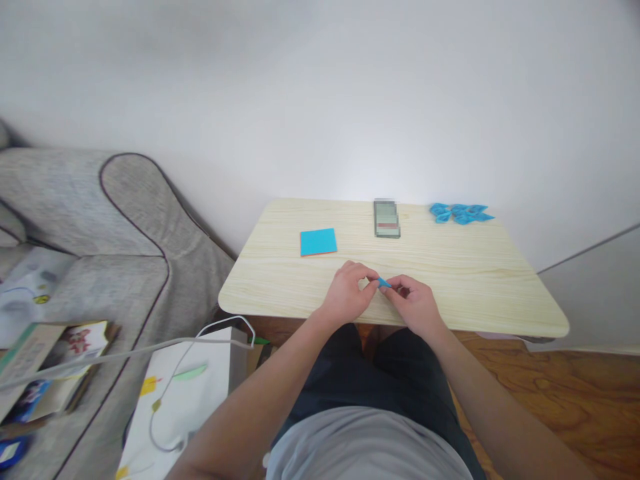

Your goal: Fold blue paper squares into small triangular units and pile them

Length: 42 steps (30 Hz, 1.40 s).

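My left hand [349,291] and my right hand [414,303] meet over the near edge of a light wooden table [450,280]. Both pinch a small folded piece of blue paper [384,283] between their fingertips. A stack of blue square paper [318,241] lies on the table beyond my left hand. Several folded blue paper pieces [460,213] sit in a pile at the far right corner.
A phone [387,219] lies at the table's far middle. A grey sofa [100,227] stands to the left with books [50,367] on it. A white paper bag [185,393] stands beside my left knee. A white wall is behind the table.
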Each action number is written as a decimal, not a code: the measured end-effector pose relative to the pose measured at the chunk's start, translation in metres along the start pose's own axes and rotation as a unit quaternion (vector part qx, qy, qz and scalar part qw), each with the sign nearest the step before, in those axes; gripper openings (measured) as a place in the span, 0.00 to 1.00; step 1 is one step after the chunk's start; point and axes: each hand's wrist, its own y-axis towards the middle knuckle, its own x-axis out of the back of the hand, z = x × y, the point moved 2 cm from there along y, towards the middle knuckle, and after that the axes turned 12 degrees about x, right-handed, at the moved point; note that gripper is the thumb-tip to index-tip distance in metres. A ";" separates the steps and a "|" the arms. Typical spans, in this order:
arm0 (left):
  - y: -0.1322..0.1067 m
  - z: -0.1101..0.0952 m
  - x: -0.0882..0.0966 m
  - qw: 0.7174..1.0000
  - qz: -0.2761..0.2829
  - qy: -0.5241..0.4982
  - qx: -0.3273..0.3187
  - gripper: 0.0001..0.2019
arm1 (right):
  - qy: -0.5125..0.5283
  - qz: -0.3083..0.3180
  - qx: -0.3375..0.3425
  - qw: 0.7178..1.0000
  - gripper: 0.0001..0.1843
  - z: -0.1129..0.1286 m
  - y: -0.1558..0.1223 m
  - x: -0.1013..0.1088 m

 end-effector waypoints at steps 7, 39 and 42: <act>-0.002 -0.004 0.000 0.996 0.012 0.082 -0.036 0.05 | -0.048 0.010 0.062 0.997 0.07 0.003 0.004 0.003; 0.003 0.000 -0.006 0.999 0.027 0.032 0.004 0.07 | -0.032 0.013 0.063 0.997 0.07 0.011 0.006 0.008; 0.004 0.001 -0.006 0.999 0.029 0.027 0.009 0.07 | -0.019 0.003 0.053 0.998 0.07 0.010 0.007 0.007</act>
